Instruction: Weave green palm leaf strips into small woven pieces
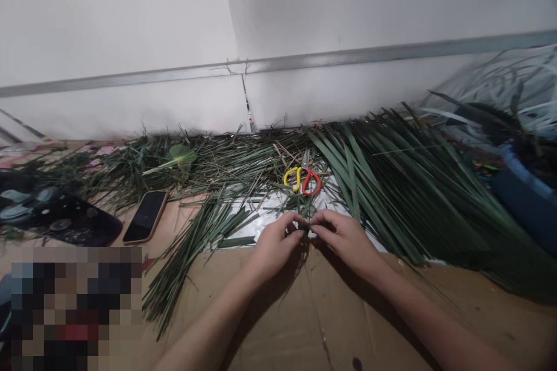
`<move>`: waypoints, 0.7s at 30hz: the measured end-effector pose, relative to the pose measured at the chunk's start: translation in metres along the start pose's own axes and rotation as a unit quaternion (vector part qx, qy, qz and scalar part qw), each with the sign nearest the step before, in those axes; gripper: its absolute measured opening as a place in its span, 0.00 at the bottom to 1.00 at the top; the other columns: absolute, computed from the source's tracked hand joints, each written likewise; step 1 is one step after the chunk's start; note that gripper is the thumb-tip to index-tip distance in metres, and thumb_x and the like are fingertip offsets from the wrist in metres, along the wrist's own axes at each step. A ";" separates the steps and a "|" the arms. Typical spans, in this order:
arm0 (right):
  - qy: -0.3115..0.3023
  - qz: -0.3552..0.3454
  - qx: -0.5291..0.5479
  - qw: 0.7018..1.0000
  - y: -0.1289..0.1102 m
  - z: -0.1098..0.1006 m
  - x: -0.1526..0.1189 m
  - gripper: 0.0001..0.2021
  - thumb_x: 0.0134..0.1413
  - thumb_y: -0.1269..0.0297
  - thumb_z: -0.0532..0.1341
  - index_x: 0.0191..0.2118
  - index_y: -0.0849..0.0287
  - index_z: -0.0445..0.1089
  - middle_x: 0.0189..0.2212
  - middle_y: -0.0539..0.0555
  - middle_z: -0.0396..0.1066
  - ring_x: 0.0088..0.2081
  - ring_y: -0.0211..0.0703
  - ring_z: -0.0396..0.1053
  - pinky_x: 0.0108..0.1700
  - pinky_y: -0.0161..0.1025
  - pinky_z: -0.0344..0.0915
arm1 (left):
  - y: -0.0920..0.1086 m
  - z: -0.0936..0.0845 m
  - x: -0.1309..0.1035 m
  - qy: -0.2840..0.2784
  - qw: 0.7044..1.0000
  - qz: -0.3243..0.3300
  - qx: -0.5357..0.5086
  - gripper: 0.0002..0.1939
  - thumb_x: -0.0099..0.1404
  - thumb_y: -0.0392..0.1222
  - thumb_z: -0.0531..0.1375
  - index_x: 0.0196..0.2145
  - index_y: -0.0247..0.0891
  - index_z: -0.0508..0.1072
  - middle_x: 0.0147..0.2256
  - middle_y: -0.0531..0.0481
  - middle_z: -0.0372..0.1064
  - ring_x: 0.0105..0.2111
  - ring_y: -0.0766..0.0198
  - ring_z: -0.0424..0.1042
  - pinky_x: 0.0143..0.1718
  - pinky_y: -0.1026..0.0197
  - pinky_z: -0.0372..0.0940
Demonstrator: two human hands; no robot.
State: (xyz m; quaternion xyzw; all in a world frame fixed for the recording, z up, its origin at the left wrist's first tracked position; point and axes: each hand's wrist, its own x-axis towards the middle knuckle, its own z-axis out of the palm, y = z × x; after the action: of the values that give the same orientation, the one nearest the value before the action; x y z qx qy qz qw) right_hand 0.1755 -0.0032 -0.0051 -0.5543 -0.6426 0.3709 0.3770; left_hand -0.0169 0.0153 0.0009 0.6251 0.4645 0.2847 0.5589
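Note:
Close together in the middle of the head view, my left hand (281,239) and my right hand (338,234) pinch a small piece made of green leaf strips (306,225). Thin strip ends stick out above and below the fingers; most of the piece is hidden by them. Just beyond the hands lies a pair of scissors (301,178) with one yellow and one red handle, blades pointing away. To the right spreads a large fan of long green leaves (404,185). A narrower bundle of cut strips (178,269) lies to the left.
Cardboard (278,324) covers the surface under my forearms. A phone (145,217) and a dark bottle (73,220) lie at the left. Leaf scraps (217,159) line the white wall (174,110). A blue container (526,197) stands at the right edge; the lower left corner is pixelated.

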 end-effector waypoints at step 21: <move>-0.007 0.013 0.000 1.000 0.002 0.000 0.001 0.06 0.58 0.60 0.60 0.33 0.54 0.72 0.30 0.51 0.75 0.35 0.47 0.71 0.37 0.40 0.64 | 0.003 -0.005 0.000 -0.013 0.981 0.095 0.171 0.06 0.66 0.40 0.57 0.39 0.44 0.74 0.36 0.51 0.75 0.38 0.58 0.71 0.42 0.60 0.62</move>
State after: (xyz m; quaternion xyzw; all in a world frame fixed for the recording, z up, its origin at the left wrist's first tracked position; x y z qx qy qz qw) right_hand 0.1762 -0.0019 -0.0073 -0.5602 -0.6379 0.3797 0.3675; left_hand -0.0203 0.0172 0.0043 0.7562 0.4376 0.2450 0.4203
